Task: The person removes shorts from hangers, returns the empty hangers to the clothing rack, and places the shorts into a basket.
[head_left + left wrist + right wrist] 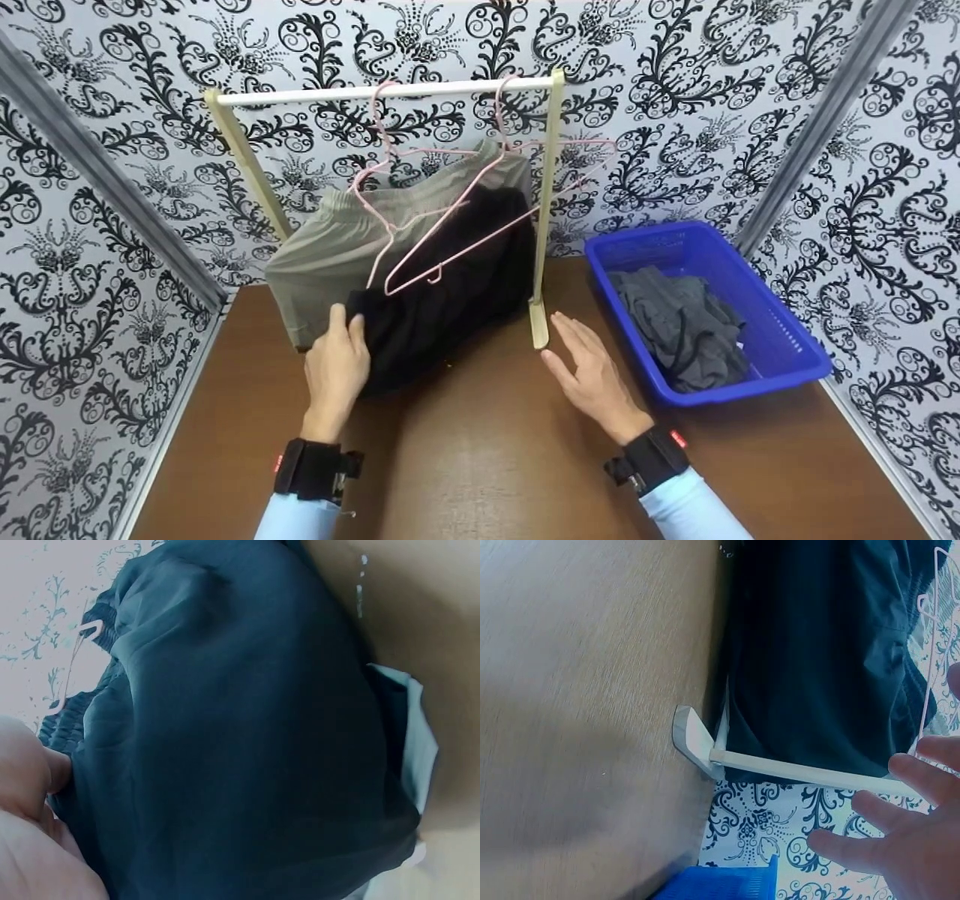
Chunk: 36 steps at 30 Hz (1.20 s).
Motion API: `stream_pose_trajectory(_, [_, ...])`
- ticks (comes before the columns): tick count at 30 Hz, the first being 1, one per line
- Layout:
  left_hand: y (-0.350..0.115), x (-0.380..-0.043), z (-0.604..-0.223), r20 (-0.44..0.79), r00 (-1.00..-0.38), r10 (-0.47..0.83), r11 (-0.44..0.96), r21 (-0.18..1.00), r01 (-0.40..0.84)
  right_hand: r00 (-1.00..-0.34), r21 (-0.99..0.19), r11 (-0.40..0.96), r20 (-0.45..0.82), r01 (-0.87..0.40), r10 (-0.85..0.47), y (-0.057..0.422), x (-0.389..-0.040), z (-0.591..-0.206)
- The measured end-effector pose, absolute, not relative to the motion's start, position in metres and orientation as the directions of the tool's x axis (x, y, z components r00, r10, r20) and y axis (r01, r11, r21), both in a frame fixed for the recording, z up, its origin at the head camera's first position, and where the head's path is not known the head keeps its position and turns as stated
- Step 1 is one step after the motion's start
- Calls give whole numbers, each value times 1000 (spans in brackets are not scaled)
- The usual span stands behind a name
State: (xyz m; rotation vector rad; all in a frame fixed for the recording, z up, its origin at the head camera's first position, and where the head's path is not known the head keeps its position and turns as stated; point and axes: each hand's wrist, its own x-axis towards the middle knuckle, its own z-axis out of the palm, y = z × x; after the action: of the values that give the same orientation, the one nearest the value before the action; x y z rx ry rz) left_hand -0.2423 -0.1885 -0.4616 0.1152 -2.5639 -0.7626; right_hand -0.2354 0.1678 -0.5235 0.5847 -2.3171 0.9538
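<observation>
Black shorts (pixel 450 300) with a gathered waistband hang in front of olive-grey shorts (pixel 300 262). At their left corner my left hand (pixel 337 367) pinches the black cloth; in the left wrist view, the thumb and fingers (pixel 52 769) grip the edge by the waistband. Two pink hangers (pixel 448 217) hook over the white bar (pixel 450 88), and the front one crosses the black shorts. My right hand (pixel 592 375) holds nothing, its fingers extended near the foot (pixel 538 324) of the rack's right post. Where the black shorts meet the hangers is partly hidden.
A blue plastic basket (pixel 791 352) stands on the brown table (pixel 480 465) at the right, with dark grey clothing (pixel 682 326) in it. The rack's left post (pixel 251 165) rises behind the olive-grey shorts. Patterned walls (pixel 697 97) enclose the back and sides.
</observation>
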Motion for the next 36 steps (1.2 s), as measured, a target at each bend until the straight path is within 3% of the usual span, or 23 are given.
stream_pose_trajectory(36, [-182,-198,-541,437,-824,-360,757,654,16,-766,-517,647,622,-560,-165,173,-227,-529])
